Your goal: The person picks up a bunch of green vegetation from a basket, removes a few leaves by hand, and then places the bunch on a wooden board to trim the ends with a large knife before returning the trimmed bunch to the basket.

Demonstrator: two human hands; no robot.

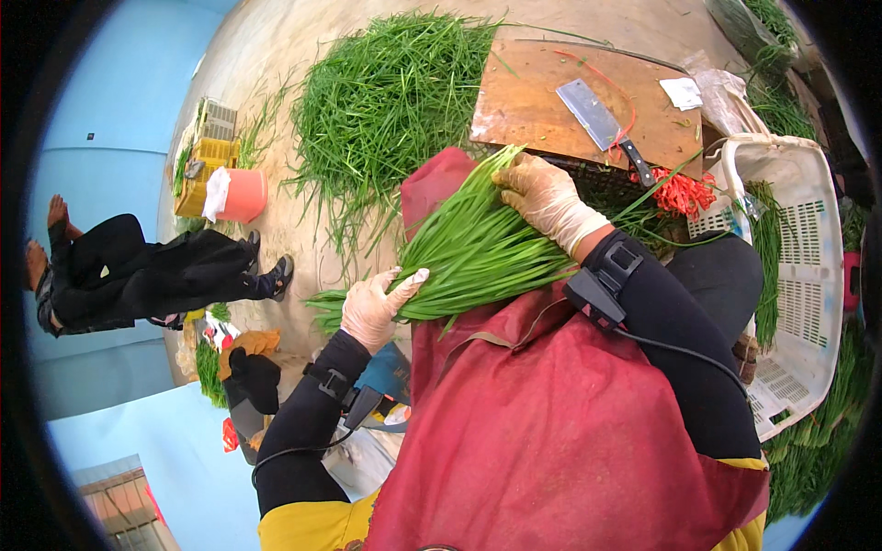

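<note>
A loose bunch of long green garlic chives (482, 243) lies across my lap, over a dark red apron (542, 404). My right hand (542, 195), in a thin whitish glove, is closed on the bunch near its pale upper end. My left hand (378, 305), gloved the same way, grips the bunch's lower left side, its thumb lying along the leaves and some fingers hidden. Leaf tips stick out to the left past that hand. Ahead of my right hand, a cleaver (593, 115) with a black handle rests on a wooden board (524, 87).
A large heap of chives (390, 101) covers the floor ahead. Red ties (682, 195) hang at the board's near right edge. A white plastic basket (808, 197) stands at right, with chives inside. At left are a pink bucket (243, 195), a yellow crate (209, 165) and a person in black (152, 266).
</note>
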